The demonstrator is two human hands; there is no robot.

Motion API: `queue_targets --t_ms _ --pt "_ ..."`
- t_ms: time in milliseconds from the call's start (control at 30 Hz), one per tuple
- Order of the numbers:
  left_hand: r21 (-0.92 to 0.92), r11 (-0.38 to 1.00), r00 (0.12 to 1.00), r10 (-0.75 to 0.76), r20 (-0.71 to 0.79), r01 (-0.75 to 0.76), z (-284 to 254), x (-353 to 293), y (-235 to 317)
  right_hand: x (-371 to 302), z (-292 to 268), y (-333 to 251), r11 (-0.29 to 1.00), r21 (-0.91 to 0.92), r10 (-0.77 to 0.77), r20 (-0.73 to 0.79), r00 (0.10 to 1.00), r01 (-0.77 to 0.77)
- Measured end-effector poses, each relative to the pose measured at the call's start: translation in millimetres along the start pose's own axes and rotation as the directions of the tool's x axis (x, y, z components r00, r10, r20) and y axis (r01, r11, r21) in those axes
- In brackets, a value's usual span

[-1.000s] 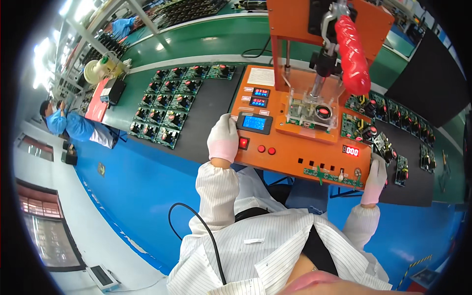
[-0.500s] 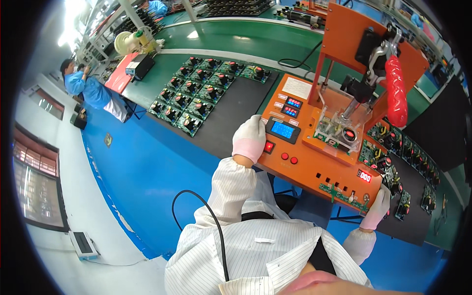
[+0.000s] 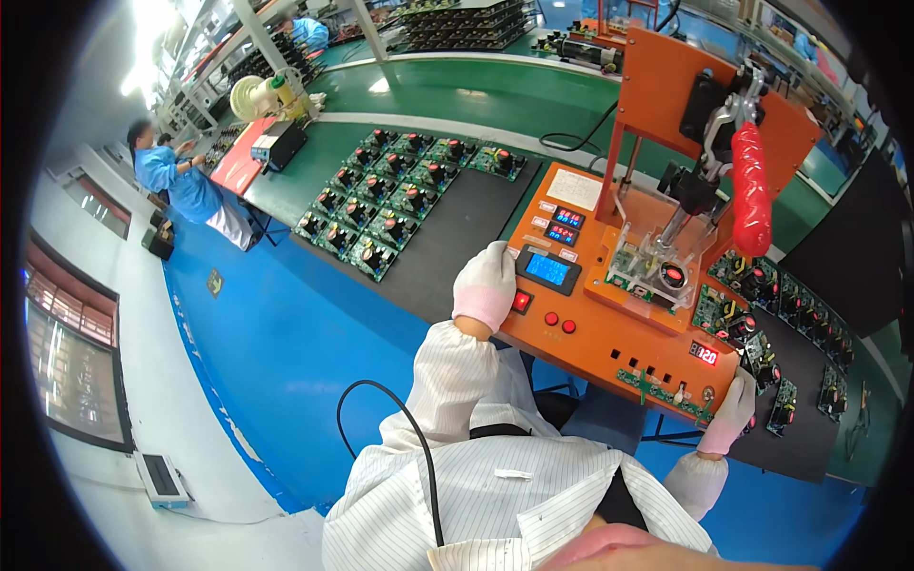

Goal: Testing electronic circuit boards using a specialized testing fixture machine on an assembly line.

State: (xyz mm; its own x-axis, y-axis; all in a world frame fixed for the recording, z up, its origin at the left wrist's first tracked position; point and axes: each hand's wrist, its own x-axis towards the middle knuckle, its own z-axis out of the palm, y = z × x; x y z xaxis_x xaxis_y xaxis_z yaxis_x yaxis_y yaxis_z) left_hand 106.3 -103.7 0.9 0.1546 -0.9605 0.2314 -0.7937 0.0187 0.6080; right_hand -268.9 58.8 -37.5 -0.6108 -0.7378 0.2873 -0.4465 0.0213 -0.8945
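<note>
An orange test fixture (image 3: 609, 344) stands in front of me, its toggle clamp with the red-wrapped handle (image 3: 751, 195) pointing down. Under the clear press plate (image 3: 657, 271) sits a green circuit board (image 3: 628, 280). My left hand (image 3: 486, 285), in a white and pink glove, is closed on the fixture's left edge, beside the small blue screen (image 3: 547, 269) and the lit red switch (image 3: 521, 302). At the front right corner, next to the red digit display (image 3: 705, 354), my gloved right hand (image 3: 731, 413) is closed around the fixture's side. Its fingertips are partly hidden.
Rows of circuit boards (image 3: 392, 225) lie on the black mat (image 3: 466, 214) to the left. More boards (image 3: 783, 407) lie on the right-hand mat. A black cable (image 3: 405, 409) loops beside my left sleeve. A co-worker (image 3: 186, 186) in blue is at the far left.
The digits on the red display have changed, and so have those on the small upper meters. Both my hands keep their places on the fixture. The co-worker's arms have moved forward. My view has shifted slightly.
</note>
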Motion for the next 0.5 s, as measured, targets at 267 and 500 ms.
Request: queue_targets --t_ms 267,500 --pt "0.002 1.000 1.000 -0.020 0.009 0.020 -2.1 0.5 -2.2 0.1 3.4 -1.6 0.999 0.013 0.043 -0.013 0.999 -0.043" --pt "0.007 1.000 1.000 -0.024 0.011 0.024 -3.0 1.7 -0.2 1.2 2.4 1.7 0.999 0.026 0.035 -0.017 0.999 -0.035"
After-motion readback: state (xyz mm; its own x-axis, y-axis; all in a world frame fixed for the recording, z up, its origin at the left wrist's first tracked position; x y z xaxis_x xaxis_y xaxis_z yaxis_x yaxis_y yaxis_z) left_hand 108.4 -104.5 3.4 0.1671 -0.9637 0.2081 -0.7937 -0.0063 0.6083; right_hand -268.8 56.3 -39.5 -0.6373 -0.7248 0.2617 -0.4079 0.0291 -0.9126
